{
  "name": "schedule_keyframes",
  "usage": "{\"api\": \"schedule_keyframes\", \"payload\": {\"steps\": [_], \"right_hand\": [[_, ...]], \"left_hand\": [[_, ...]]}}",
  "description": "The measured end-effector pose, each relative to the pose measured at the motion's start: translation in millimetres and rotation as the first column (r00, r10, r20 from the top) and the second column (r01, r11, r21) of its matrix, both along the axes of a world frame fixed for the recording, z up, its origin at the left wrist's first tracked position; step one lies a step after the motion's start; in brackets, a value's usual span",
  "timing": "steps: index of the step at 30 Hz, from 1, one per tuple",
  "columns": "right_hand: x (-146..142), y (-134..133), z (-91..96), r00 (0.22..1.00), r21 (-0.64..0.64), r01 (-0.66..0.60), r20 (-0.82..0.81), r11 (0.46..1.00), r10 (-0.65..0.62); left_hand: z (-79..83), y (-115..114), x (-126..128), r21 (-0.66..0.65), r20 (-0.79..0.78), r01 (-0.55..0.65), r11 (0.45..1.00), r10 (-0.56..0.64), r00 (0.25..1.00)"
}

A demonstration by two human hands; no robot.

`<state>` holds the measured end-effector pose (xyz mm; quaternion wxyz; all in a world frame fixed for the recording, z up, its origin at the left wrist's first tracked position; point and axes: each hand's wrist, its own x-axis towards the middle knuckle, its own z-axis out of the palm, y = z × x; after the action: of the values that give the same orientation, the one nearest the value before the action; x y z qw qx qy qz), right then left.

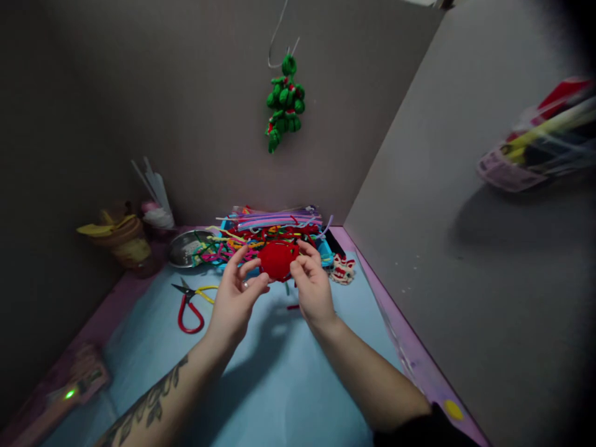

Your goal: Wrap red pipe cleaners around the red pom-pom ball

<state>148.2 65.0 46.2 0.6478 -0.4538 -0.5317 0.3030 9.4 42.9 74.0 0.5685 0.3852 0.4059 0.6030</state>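
A rounded, flat-looking red fuzzy piece point(277, 261) is held up over the table between my two hands. My left hand point(237, 292) has its fingers and thumb curled around the left edge. At the right edge, my right hand point(313, 282) pinches the piece between thumb and fingers. Small dark bits show at its upper right, too small to name. Behind it lies a blue tray point(327, 256) heaped with coloured pipe cleaners point(233, 243). Red-handled scissors point(189, 310) rest left of my left hand, beside a yellow-handled tool point(205, 292) partly hidden by that hand.
A metal bowl point(179, 249) stands left of the tray, near a brown pot point(128, 245). A white and red face-like craft piece point(343, 270) lies at the right. A green hanging ornament point(285, 102) is on the back wall, and a glue gun point(84, 379) sits front left.
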Motion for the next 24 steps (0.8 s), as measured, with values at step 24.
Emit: {"api": "schedule_keyframes", "payload": {"steps": [24], "right_hand": [[-14.7,-12.8,-1.7,0.999,-0.080,-0.038,-0.031,0.996,0.036]], "left_hand": [[-9.8,-2.7,10.5,0.092,0.058,-0.050,0.995,0.045,0.997]]}}
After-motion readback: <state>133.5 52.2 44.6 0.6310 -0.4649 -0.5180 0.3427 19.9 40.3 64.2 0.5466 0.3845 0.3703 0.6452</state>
